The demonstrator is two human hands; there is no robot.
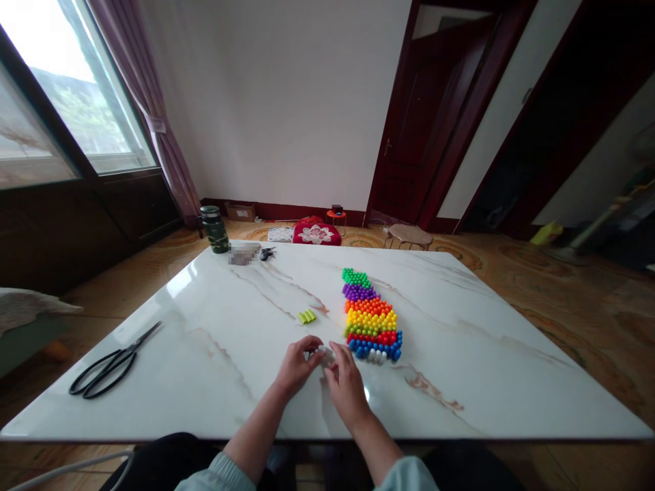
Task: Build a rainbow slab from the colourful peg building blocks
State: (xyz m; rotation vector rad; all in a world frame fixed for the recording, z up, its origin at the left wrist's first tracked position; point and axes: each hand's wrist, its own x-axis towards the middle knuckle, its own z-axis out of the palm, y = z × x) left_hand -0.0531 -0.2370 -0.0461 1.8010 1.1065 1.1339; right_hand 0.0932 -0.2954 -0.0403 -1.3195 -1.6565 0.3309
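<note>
My left hand (297, 365) and my right hand (346, 382) meet near the front middle of the white marble table (215, 341). Both are curled around a small cluster of white beads (325, 354) held between the fingertips. Just right of my hands lies a block of joined beads (371, 315) in colour rows: green farthest, then purple, orange, yellow, red, blue, with a few white ones at the near end. A small yellow-green bead piece (307, 316) lies on the table beyond my left hand.
Black scissors (112, 363) lie at the table's left front. A dark green bottle (214, 230) and black keys (267, 253) stand at the far left edge. Beyond are a red cushion (316, 233), a small stool (407, 236) and a dark wooden door (434, 116).
</note>
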